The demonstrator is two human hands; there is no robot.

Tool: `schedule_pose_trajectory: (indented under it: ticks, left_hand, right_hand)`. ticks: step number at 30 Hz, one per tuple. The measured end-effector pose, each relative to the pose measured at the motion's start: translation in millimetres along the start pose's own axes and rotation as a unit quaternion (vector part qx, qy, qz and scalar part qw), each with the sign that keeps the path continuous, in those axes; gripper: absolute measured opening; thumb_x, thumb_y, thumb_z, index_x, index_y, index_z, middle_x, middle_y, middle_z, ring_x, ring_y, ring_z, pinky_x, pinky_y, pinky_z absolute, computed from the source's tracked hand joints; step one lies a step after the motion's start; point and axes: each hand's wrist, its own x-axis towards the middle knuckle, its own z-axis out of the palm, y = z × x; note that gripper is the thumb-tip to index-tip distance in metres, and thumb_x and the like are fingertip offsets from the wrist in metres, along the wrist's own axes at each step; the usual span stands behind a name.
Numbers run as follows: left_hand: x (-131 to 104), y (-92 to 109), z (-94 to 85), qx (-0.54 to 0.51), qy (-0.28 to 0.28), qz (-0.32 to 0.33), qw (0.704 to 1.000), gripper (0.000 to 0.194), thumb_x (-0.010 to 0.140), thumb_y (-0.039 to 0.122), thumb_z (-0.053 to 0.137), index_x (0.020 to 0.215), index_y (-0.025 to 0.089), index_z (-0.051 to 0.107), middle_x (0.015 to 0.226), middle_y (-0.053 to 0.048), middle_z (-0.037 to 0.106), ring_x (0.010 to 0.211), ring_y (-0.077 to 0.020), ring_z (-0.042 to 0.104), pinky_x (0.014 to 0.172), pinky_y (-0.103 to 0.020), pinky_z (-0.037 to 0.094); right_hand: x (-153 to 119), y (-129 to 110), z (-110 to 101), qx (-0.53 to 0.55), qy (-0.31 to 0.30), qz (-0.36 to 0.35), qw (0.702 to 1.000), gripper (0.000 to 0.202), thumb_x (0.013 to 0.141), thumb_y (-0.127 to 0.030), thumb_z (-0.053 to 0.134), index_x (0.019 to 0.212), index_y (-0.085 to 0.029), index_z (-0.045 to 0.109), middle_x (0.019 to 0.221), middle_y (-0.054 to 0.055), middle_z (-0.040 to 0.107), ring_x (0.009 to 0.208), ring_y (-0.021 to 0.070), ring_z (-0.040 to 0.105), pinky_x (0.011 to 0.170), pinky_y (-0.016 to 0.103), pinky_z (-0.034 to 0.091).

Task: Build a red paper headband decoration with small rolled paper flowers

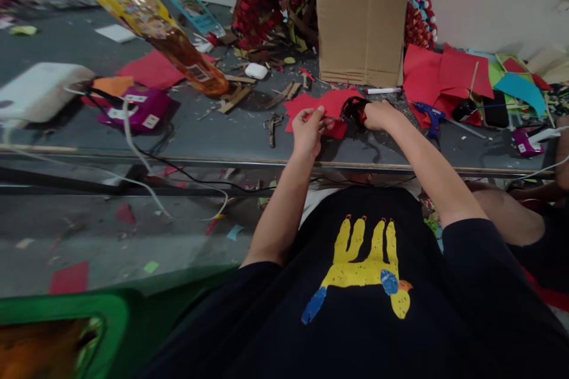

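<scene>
Over ragged-edged red paper [343, 98] near the table's front, my left hand [308, 131] is closed in a pinch. A thin strip runs from its fingertips toward the right; what exactly it pinches is too small to make out. My right hand [377, 115] bends down with its fingers wrapped at a black looped object [353, 109], with some red showing in it. Its kind is not clear, and my fingers hide part of it. Just behind the right hand lies a white marker [383, 90]. A small dark twisted piece [272, 129] lies left of my left hand.
A cardboard box [362, 18] stands behind my hands. Left are a tilted bottle [169, 41], a purple power strip [137, 109] and cables. A blue glue gun [430, 116] lies right, near more red paper [464, 71]. Another person's leg [511, 216] is at right; a green bin [120, 314] at lower left.
</scene>
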Motion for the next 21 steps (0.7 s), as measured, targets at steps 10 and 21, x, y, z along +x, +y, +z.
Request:
schedule_pose_trajectory:
  ticks: [10,21]
  left_hand:
    - [1.3,-1.3,-1.3,-0.005,-0.009,-0.001,1.0,0.035,0.067,0.029,0.076,0.077,0.021,0.043,0.062,0.007,0.06,0.053,-0.0098,0.065,0.053,-0.017,0.051]
    - [1.3,-1.7,-2.0,-0.006,-0.014,0.0,1.0,0.035,0.067,0.03,0.076,0.078,0.02,0.044,0.063,0.006,0.062,0.052,-0.0102,0.065,0.051,-0.016,0.05]
  right_hand:
    - [0.9,0.8,0.1,0.003,-0.001,0.003,1.0,0.039,0.081,-0.021,0.05,0.115,-0.007,0.063,0.115,0.022,0.066,0.108,0.0311,0.061,0.092,0.042,0.043]
    - [-2.6,4.0,-3.0,0.027,-0.02,0.012,0.999,0.04,0.08,-0.023,0.05,0.116,-0.009,0.062,0.115,0.021,0.066,0.108,0.031,0.062,0.088,0.038,0.049]
